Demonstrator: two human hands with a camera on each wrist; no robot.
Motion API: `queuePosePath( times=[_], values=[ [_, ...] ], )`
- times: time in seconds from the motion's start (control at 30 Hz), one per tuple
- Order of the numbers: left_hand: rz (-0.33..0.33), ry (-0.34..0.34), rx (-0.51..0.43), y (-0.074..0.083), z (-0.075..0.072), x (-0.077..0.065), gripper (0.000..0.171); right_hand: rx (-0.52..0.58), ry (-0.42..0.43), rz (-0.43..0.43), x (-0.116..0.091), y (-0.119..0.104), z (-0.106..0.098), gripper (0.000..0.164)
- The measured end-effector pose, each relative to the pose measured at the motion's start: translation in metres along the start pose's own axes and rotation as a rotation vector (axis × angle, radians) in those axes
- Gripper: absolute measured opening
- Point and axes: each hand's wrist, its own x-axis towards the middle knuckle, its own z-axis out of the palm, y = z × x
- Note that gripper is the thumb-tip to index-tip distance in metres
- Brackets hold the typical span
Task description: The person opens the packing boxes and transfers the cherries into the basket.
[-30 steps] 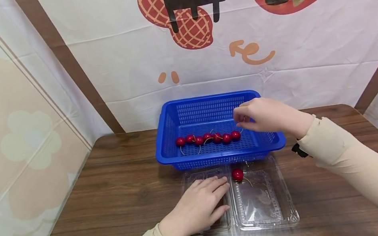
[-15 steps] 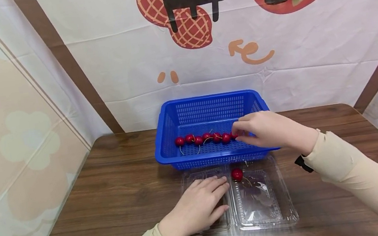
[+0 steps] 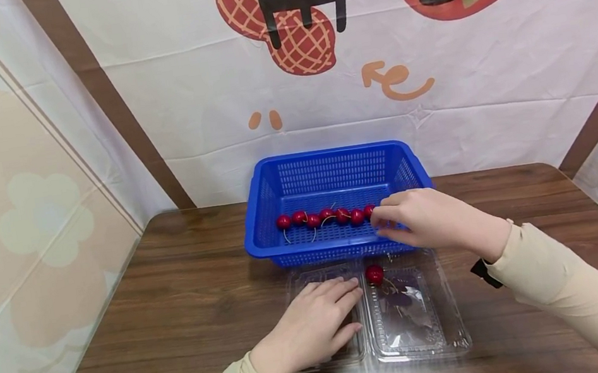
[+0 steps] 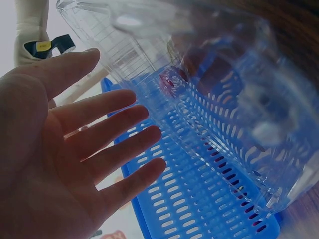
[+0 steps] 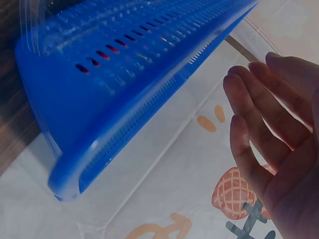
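In the head view my right hand (image 3: pixel 421 220) is over the right front part of the blue plastic basket (image 3: pixel 334 153), its fingers loosely bent. Its fingertips are close to the right-end cherry (image 3: pixel 369 211), which they partly cover; whether they touch it is hidden. The right wrist view shows nothing between the bent fingers (image 5: pixel 259 104). A row of several red cherries (image 3: pixel 313 221) with stems lies in the basket. My left hand (image 3: pixel 310 328) rests with spread fingers on the left half of a clear clamshell box (image 3: pixel 384 362). One cherry (image 3: pixel 374 274) lies in the box's right half.
Basket and box stand front to back on a brown wooden table (image 3: pixel 195 303), the basket behind. A printed white cloth (image 3: pixel 195 99) hangs behind the table, and another printed cloth (image 3: pixel 39 216) hangs at the left.
My right hand has come down and towards me, from above the basket to its front right. My left hand, the row of cherries and the cherry in the box have stayed in place.
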Motion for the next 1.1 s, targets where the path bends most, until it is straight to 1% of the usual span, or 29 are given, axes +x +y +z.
queuePosePath(
  times=[0.37,0.53,0.63,0.93,1.1],
  values=[
    [0.006,0.011,0.001,-0.001,0.001,0.000,0.049,0.024,-0.013,-0.028,-0.011,-0.009,0.013,0.008],
    [0.005,0.009,0.000,-0.001,0.001,0.000,0.049,0.037,-0.013,-0.023,-0.017,-0.013,0.022,0.008],
    [0.004,0.008,0.005,0.000,0.000,0.000,0.049,0.040,-0.028,-0.016,-0.021,-0.016,0.029,0.006],
    [0.004,0.013,0.010,0.000,0.000,0.000,0.048,0.019,-0.088,0.023,-0.028,-0.024,0.051,0.005],
    [0.005,0.014,0.013,0.000,0.000,0.000,0.048,-0.031,-0.066,0.031,-0.030,-0.025,0.058,0.007]
  ],
)
